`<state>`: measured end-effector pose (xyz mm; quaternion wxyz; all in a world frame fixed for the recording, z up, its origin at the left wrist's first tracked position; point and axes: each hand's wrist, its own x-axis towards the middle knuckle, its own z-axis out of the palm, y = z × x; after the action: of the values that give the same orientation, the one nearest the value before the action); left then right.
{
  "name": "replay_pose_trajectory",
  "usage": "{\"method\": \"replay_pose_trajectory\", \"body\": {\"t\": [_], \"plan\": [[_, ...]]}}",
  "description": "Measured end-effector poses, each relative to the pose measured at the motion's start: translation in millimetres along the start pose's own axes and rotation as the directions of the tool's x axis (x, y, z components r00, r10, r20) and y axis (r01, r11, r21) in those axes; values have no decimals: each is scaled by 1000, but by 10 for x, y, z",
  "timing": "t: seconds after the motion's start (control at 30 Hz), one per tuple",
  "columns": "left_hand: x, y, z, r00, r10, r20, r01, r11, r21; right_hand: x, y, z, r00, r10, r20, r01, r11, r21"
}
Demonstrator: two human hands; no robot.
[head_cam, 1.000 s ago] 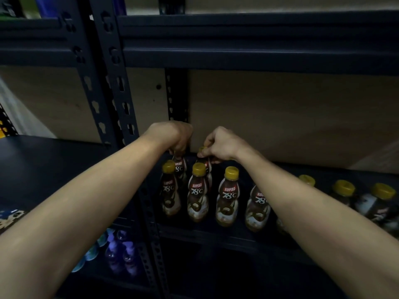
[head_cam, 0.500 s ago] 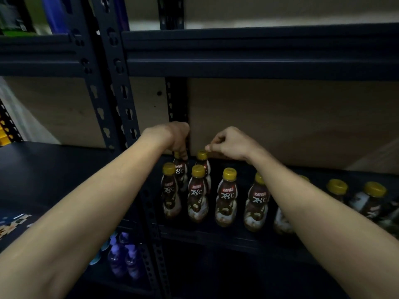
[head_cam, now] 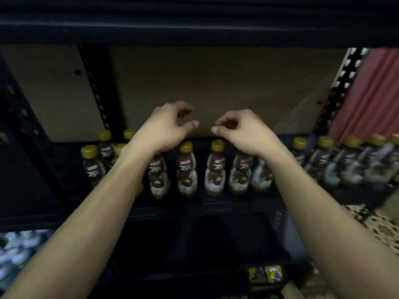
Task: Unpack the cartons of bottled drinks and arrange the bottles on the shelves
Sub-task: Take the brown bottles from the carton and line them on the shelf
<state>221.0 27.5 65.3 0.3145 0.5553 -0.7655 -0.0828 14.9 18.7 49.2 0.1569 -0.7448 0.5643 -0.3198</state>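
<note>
Several brown coffee bottles with yellow caps (head_cam: 186, 169) stand in a row along the dark metal shelf (head_cam: 216, 207), two more (head_cam: 105, 143) behind at the left. My left hand (head_cam: 166, 126) hovers above the row with fingers loosely curled, holding nothing. My right hand (head_cam: 239, 128) hovers beside it, fingers also loosely curled and empty, thumb tip near the forefinger. Both hands are clear of the bottle caps. My forearms hide parts of some bottles.
The upper shelf beam (head_cam: 194, 29) runs overhead. A brown backboard (head_cam: 216, 87) closes the rear. Perforated uprights stand at the left (head_cam: 97, 87) and right (head_cam: 341, 87). Pale bottles (head_cam: 15, 251) sit on a lower left shelf; a small carton (head_cam: 265, 275) lies below.
Both hands let go of the two back-row bottles and rose off them. The view swung to the right, so the row now spans the frame.
</note>
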Motion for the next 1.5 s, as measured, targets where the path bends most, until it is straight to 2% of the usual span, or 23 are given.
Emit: {"method": "replay_pose_trajectory", "body": {"t": [0.2,0.3,0.47,0.63,0.87,1.0,1.07,1.13,1.23,1.37,1.5], "plan": [[-209,651,744,984,174,28,-171,980,-103,-752,576,-470,989,65,-135,-82,989,-121],[-362,865,1110,973,225,58,-210,959,-191,-1120,806,-597,982,120,-148,-143,978,-155],[-616,1230,1989,911,324,255,-241,921,-307,-1841,1464,-696,943,302,-141,-324,931,-169],[-806,1471,2924,801,378,464,-222,908,-356,-2459,2099,-625,867,485,-112,-498,850,-174],[-1144,1519,4287,576,393,717,-195,917,-347,-3232,3006,-224,682,730,-37,-730,677,-100],[-1421,1323,5113,518,368,772,-194,930,-313,-3651,3631,268,577,816,-11,-816,576,-48],[-1613,1172,5556,466,358,809,-208,933,-293,-3883,3960,591,520,854,26,-853,521,-44],[-1818,985,6035,406,355,842,-210,933,-292,-4106,4287,959,461,884,78,-883,466,-54],[-2106,688,6703,359,332,872,-197,940,-277,-4397,4730,1517,368,915,168,-926,376,-18],[-2499,311,7509,312,297,903,-194,950,-245,-4761,5326,2207,309,932,191,-943,327,-69],[-2865,-91,8336,245,240,939,-217,958,-188,-5102,5941,2892,217,947,238,-962,250,-115]]}}
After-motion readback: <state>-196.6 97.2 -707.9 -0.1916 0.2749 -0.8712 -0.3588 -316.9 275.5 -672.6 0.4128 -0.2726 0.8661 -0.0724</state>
